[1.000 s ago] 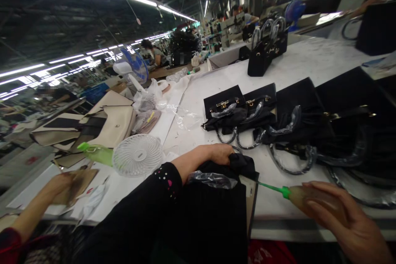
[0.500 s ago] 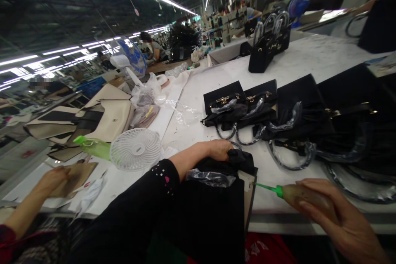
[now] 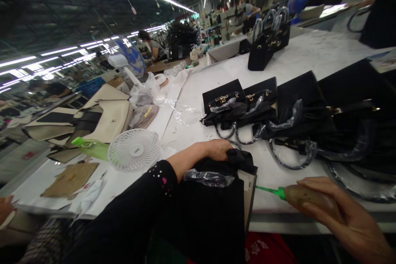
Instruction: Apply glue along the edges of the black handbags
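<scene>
While the left hand (image 3: 220, 149) has its grip closed on dark cloth at the far end of a black bag (image 3: 213, 214), the right hand (image 3: 343, 210) has its grip wrapped round a brown bottle (image 3: 311, 202). Left fingertips hidden in the folds. Bag lies at the near edge of the white worktop (image 3: 222, 72), centre of scene; a plastic-wrapped handle (image 3: 210, 178) crosses its top, a pale panel (image 3: 246, 187) shows along its right side. Bottle tilted nearly flat, green nozzle (image 3: 269, 191) pointing left, tip right by the bag's right edge; contact cannot be told. Dotted dark sleeve (image 3: 162, 177) on the left arm.

Far and to the right: overlapping row of black bags (image 3: 297, 95), handles wrapped in plastic. Beyond them, upright handbags (image 3: 260, 55). To the left: white fan (image 3: 134, 148), green bottle (image 3: 95, 149) lying beside it, brown board (image 3: 71, 179) nearer, cream bag pieces (image 3: 113, 117) farther. At the left edge, part of another person's hand (image 3: 4, 208).
</scene>
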Tool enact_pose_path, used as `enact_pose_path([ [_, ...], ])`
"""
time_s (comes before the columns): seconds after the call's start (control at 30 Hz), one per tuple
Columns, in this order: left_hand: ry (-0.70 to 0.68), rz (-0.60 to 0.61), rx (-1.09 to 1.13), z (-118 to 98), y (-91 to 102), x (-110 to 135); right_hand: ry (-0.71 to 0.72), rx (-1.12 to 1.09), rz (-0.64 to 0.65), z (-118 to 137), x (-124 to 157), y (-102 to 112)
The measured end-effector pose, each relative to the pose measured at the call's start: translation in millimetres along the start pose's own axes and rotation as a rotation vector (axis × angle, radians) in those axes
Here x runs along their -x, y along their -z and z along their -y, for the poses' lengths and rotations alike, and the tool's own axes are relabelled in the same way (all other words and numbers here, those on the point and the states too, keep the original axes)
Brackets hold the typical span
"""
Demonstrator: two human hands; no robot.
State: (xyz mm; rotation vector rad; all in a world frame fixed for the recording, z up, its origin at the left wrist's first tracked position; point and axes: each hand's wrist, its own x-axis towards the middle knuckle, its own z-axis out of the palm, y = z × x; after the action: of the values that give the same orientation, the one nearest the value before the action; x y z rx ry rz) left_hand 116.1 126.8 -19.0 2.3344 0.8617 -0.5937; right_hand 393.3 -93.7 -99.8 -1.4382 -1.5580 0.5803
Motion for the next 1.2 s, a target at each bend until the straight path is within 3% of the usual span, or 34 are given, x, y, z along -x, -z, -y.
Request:
enact_pose_path([
  [0.2,-0.012,-0.008,0.012,2.7,-1.7,0.6,0.021,-0.03,-0.053,4.7,-5.7,-6.7],
  [0.37,-0.022,-0.01,0.021,4.7,-2.4,0.7,0.046,-0.04,0.078,3.5,-0.5,-9.1],
  [0.5,-0.016,-0.01,0.021,5.0,-2.4,0.3,0.055,-0.043,-0.018,5.9,2.4,-8.7],
  [0.63,-0.009,-0.011,0.03,4.7,-2.9,0.4,0.086,-0.065,0.101,7.1,4.6,-9.4],
  [0.77,0.001,-0.017,0.034,3.1,-2.6,0.8,0.026,-0.069,0.023,4.6,8.4,-10.7],
  [0.9,0.005,-0.018,0.038,1.4,-2.0,1.6,0.013,-0.096,0.145,6.0,12.9,-10.7],
  [1.03,0.0,-0.019,0.05,0.7,-1.7,2.5,0.025,-0.105,0.028,9.1,15.9,-10.8],
  [1.2,0.003,-0.013,0.054,0.2,-1.3,2.3,0.082,-0.117,0.165,6.9,18.4,-13.0],
])
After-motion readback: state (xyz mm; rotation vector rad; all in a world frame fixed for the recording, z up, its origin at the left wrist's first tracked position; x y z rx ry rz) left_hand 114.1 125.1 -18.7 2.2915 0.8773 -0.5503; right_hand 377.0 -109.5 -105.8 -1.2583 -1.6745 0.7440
